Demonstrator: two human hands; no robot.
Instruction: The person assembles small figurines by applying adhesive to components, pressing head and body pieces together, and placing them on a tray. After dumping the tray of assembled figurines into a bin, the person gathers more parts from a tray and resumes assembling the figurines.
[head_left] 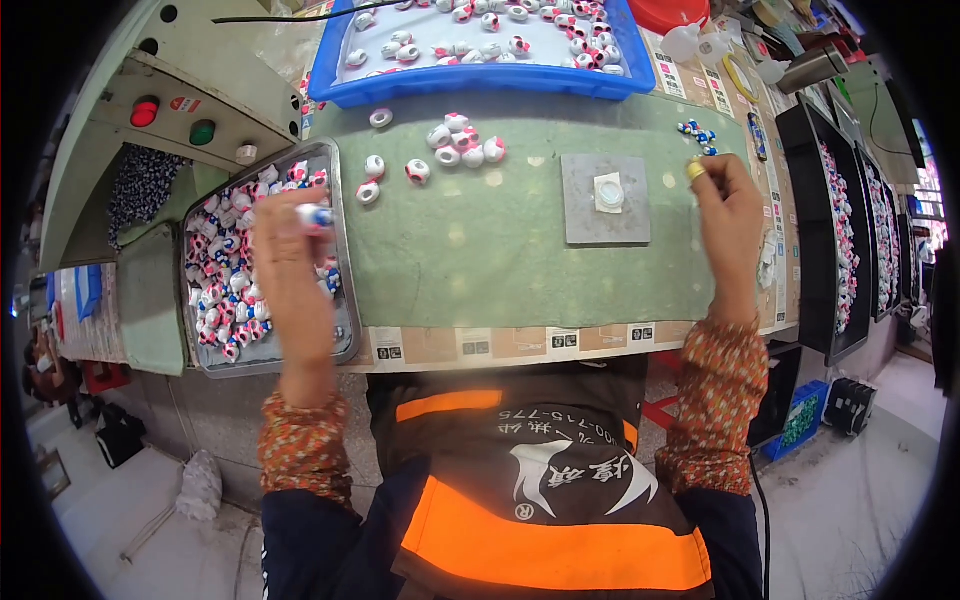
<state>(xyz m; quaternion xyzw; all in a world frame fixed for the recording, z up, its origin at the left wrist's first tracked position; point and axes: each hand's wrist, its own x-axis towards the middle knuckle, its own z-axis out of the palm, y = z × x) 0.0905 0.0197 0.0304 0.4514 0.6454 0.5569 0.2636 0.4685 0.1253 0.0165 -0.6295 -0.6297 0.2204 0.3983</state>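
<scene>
Hard to make out the small stuff here; fisheye rim bends everything and cuts off the blue tray [470, 82] at the top edge, plus the black racks [835, 250] on the far right; tiny blue-and-white bits [697, 132] near the right fingertips too small to identify. Left hand [290, 265] raised over the metal tray [343, 300], fingers pinched shut on a small white-and-blue piece [315, 215]; tray underneath heaped with white, pink and blue pieces, partly hidden behind the hand and wrist. Right hand [728, 225] out on the right side of the green mat [500, 260], fingertips closed round a small yellow bit [695, 170]; can't tell what exactly. Grey square plate [585, 225] between the hands, closer to the right one, white round part [609, 192] sitting on it. Loose cluster of white-and-pink pieces [460, 140] on the mat near the blue tray. Grey panel upper left with a red button [144, 112] and a green button [203, 132]. Row of small square printed labels [520, 343] along the near bench edge, more up the right edge; concrete floor below, green crate [800, 420] under the bench at right.
</scene>
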